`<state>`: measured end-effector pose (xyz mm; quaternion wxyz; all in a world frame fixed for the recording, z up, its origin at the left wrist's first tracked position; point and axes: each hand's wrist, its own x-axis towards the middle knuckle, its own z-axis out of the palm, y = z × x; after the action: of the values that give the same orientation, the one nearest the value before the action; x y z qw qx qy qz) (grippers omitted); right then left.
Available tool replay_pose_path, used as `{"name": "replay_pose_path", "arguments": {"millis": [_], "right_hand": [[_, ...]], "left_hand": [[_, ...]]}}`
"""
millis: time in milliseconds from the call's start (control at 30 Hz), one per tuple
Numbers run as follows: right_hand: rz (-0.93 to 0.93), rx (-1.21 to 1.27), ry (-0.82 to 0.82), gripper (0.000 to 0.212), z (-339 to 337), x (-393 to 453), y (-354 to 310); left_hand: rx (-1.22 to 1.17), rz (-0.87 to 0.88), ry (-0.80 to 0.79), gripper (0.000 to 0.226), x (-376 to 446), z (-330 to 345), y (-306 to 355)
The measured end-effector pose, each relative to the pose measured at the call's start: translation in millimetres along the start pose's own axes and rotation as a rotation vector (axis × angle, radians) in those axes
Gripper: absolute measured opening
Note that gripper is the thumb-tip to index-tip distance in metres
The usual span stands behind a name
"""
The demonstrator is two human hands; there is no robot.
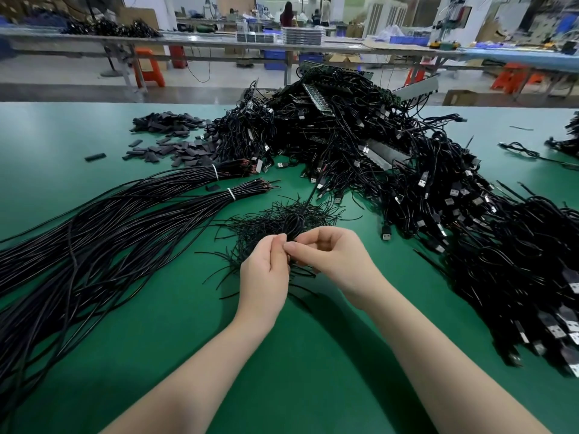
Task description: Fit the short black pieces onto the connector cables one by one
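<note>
My left hand (264,264) and my right hand (329,255) meet over a small tangle of thin black wires (282,220) on the green table (297,355). Both pinch a coiled black cable (294,225) between fingertips and thumb; the exact grip point is hidden by the fingers. That cable runs up toward a big heap of USB connector cables (360,142). Short black pieces (175,148) lie in a loose pile at the back left, apart from both hands. One stray short black piece (213,187) lies between the bundles.
Two tied bundles of long black cables (109,227) fan out on the left. More USB-ended cables (517,261) spread down the right side. Other benches, orange stools (150,67) and people stand far behind the table edge.
</note>
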<state>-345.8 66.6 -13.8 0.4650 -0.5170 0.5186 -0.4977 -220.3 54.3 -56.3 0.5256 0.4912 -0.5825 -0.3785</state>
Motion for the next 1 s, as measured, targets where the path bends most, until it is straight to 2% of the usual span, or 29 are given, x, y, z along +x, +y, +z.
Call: {"name": "replay_pose_path", "arguments": {"millis": [233, 333, 433, 567, 667, 833, 933, 1000], "right_hand": [[-0.005, 0.030, 0.055, 0.020, -2.8, 1.0, 1.4], [-0.015, 0.026, 0.049, 0.012, -2.6, -0.9, -1.5], [-0.112, -0.111, 0.077, 0.013, -0.8, -2.4, -6.5], [-0.176, -0.282, 0.089, 0.016, -1.9, -2.6, -11.7], [-0.212, -0.390, 0.114, 0.020, -5.4, -3.0, -13.2], [-0.354, -0.602, 0.151, 0.021, -4.7, -4.7, -15.7], [-0.385, -0.578, 0.118, 0.027, -4.4, -5.5, -17.4], [-0.345, -0.504, 0.074, 0.019, -4.2, -5.6, -17.9]], "left_hand": [[0.004, 0.068, -0.036, 0.036, -2.0, 1.2, -1.0], [0.013, 0.086, -0.033, 0.034, -4.4, 1.6, -0.3], [0.065, 0.138, 0.013, 0.031, -5.7, 0.6, 0.3], [0.064, 0.132, 0.037, 0.015, -6.2, 0.2, 2.4], [0.100, 0.194, 0.052, 0.019, -6.4, -1.6, 5.6], [-0.079, 0.139, 0.004, 0.025, -6.2, -1.6, 12.7], [-0.047, 0.175, 0.013, 0.026, -4.9, -4.4, 12.2], [0.026, 0.190, 0.026, 0.036, -3.9, -4.7, 10.2]]}}
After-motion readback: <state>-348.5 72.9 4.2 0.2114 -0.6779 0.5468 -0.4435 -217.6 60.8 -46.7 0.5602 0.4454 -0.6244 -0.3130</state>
